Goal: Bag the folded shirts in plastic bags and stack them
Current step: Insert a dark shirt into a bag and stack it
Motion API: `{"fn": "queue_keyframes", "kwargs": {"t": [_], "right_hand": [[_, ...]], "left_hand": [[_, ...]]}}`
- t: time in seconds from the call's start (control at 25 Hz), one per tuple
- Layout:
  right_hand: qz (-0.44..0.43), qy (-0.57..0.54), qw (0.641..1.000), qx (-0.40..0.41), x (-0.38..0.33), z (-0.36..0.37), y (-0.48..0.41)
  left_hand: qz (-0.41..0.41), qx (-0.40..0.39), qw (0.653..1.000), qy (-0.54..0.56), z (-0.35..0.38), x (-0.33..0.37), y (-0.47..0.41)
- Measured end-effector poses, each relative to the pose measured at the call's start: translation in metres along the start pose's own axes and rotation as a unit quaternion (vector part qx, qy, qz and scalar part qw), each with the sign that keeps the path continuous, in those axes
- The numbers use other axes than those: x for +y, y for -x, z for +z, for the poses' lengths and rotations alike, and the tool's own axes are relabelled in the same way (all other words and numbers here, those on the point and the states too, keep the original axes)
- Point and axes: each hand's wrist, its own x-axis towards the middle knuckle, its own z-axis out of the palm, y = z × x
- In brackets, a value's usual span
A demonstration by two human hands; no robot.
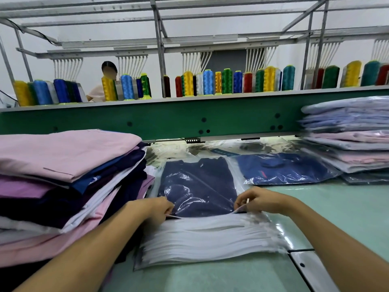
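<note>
Bagging station, head view. The left hand and right hand are set apart, each pinching one near corner of the open mouth of a plastic bag. A folded navy shirt lies inside this bag, which rests on the stack of empty bags at the centre of the green bench. A pile of folded shirts, pink, navy and white, stands unbagged at the left. A bagged blue shirt lies just beyond the right hand, beside the stack of bagged shirts. Thread cones line the shelf behind.
</note>
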Motion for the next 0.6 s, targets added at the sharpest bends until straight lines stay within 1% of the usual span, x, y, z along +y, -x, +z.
{"fn": "queue_keyframes", "kwargs": {"t": [0.08,0.16,0.2,0.24,0.28,0.32,0.36,0.4,0.44,0.48,0.52,0.6], "right_hand": [[0.044,-0.018,0.999,-0.008,0.001,-0.004,0.002],[0.085,-0.007,0.996,0.021,0.004,-0.006,-0.006],[0.101,0.018,0.994,0.041,0.004,-0.006,-0.014],[0.11,0.054,0.991,0.058,0.003,-0.007,-0.024],[0.11,0.087,0.988,0.069,0.001,-0.007,-0.036],[0.108,0.117,0.984,0.081,-0.002,-0.008,-0.049],[0.11,0.151,0.977,0.1,-0.005,-0.008,-0.063],[0.114,0.19,0.966,0.131,-0.008,-0.009,-0.077],[0.114,0.223,0.953,0.17,-0.011,-0.011,-0.091],[0.106,0.24,0.943,0.207,-0.015,-0.012,-0.106],[0.092,0.248,0.936,0.234,-0.017,-0.012,-0.121],[0.078,0.266,0.926,0.256,-0.016,-0.011,-0.154]], "left_hand": [[-0.029,-0.058,0.998,0.015,-0.008,0.003,-0.004],[-0.051,-0.12,0.991,0.035,-0.021,0.005,-0.009],[-0.061,-0.144,0.987,0.048,-0.029,0.005,-0.012],[-0.073,-0.153,0.984,0.048,-0.035,0.006,-0.017],[-0.086,-0.141,0.986,0.029,-0.041,0.006,-0.022],[-0.096,-0.101,0.99,-0.014,-0.046,0.007,-0.028],[-0.108,-0.035,0.992,-0.064,-0.05,0.009,-0.037],[-0.117,0.044,0.988,-0.094,-0.052,0.011,-0.047],[-0.124,0.106,0.982,-0.093,-0.054,0.013,-0.059],[-0.129,0.142,0.979,-0.072,-0.055,0.015,-0.073],[-0.13,0.162,0.977,-0.043,-0.057,0.017,-0.086],[-0.13,0.177,0.976,0.003,-0.06,0.019,-0.114]]}}
